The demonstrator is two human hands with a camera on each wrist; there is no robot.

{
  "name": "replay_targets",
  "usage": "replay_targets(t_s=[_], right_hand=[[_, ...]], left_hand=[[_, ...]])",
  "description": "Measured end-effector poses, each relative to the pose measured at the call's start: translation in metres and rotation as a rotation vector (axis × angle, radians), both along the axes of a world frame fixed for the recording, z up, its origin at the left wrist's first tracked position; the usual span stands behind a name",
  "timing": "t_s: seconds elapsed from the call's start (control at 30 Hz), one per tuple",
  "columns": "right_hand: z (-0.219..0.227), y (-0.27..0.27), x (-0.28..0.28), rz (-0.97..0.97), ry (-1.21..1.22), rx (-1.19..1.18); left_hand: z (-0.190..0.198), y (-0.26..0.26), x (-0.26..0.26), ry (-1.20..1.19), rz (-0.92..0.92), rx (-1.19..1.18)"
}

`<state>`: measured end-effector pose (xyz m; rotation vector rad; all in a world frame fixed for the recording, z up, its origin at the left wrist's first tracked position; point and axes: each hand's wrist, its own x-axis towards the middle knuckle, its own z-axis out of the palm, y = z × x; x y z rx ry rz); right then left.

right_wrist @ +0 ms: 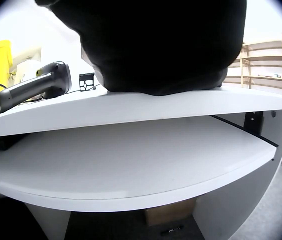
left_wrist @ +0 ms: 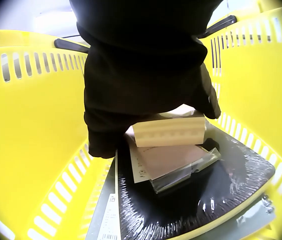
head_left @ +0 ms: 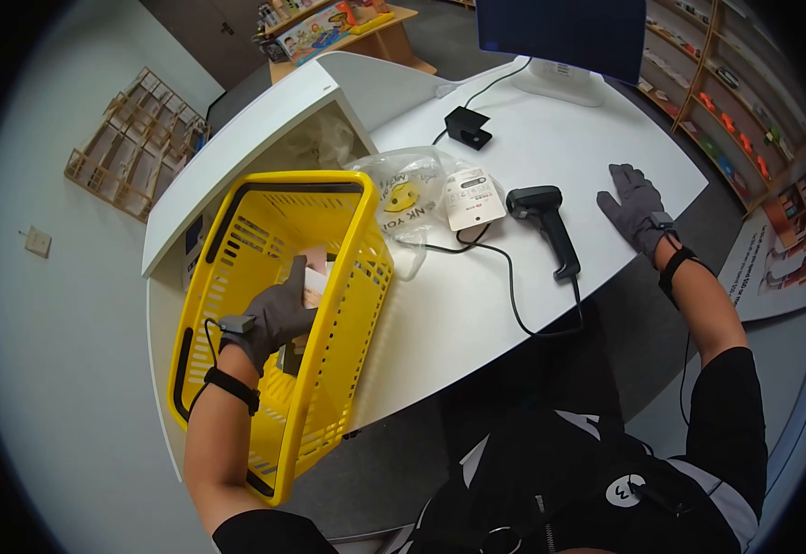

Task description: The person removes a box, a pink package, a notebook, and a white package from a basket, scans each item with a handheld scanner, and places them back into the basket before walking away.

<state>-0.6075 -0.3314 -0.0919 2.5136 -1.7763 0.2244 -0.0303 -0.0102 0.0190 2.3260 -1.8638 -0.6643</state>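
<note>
In the head view my gloved left hand (head_left: pixel 278 319) reaches down into a yellow shopping basket (head_left: pixel 329 392). The left wrist view shows its fingers spread to either side of a small cream box (left_wrist: pixel 170 132), close over it. Under that box lie a pinkish card-like pack (left_wrist: pixel 173 159) and a dark, shrink-wrapped item (left_wrist: pixel 181 212) with a rounded edge. Part of the cream box is hidden by the hand. My right hand (head_left: pixel 636 205), also gloved, rests at the white counter's (head_left: pixel 458 323) right edge with fingers extended, holding nothing.
A black barcode scanner (head_left: pixel 548 226) with a coiled cable lies mid-counter. Beside it are a white payment device (head_left: pixel 473 198) and a clear plastic bag (head_left: pixel 408 189) with a yellow smiley. Farther back stand a small black stand (head_left: pixel 469 127) and a monitor (head_left: pixel 565 37).
</note>
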Motion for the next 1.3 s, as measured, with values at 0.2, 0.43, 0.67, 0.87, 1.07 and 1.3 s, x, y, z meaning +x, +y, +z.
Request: replay_targets(t_s=[0.2, 0.43, 0.67, 0.87, 1.07, 1.3], right_hand=[[0.008, -0.002, 0.005, -0.024, 0.011, 0.068], [0.011, 0.003, 0.006, -0.017, 0.004, 0.046], [0.013, 0.004, 0.007, -0.025, 0.006, 0.064], [0.014, 0.008, 0.015, -0.032, -0.021, 0.075], [0.051, 0.040, 0.082, 0.334, -0.382, 0.198], [0.064, 0.055, 0.139, 0.375, -0.470, 0.159]], left_hand=[[0.020, 0.002, -0.018, -0.141, -0.087, 0.017], [0.022, 0.003, -0.019, -0.122, -0.114, 0.015], [0.021, 0.004, -0.020, -0.219, -0.140, 0.015], [0.019, 0.001, -0.018, -0.146, -0.086, 0.050], [0.021, 0.005, -0.022, -0.229, -0.128, 0.002], [0.015, 0.003, -0.018, -0.154, -0.123, -0.010]])
